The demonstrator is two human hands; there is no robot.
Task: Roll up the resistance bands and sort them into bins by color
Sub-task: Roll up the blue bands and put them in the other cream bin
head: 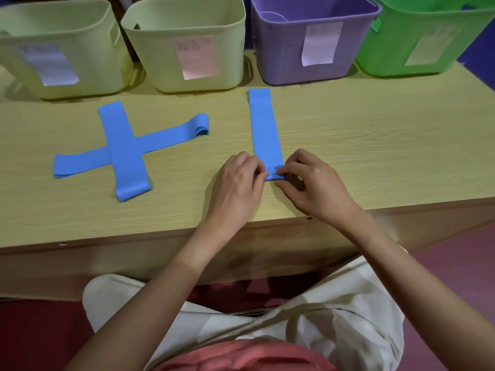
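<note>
Pinching near end of blue band: left hand, right hand (fingers curled).

three bands blue: straight band, two crossed bands. desk pale wood grain. bins: two pale yellow-green, one purple, one bright green. floor dark red.

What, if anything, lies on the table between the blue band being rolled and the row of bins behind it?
Nothing visible does. Both hands, left and right, pinch the near end of the straight blue band; its far end almost reaches the purple bin. The two crossed blue bands lie off to the left, apart from it.
</note>
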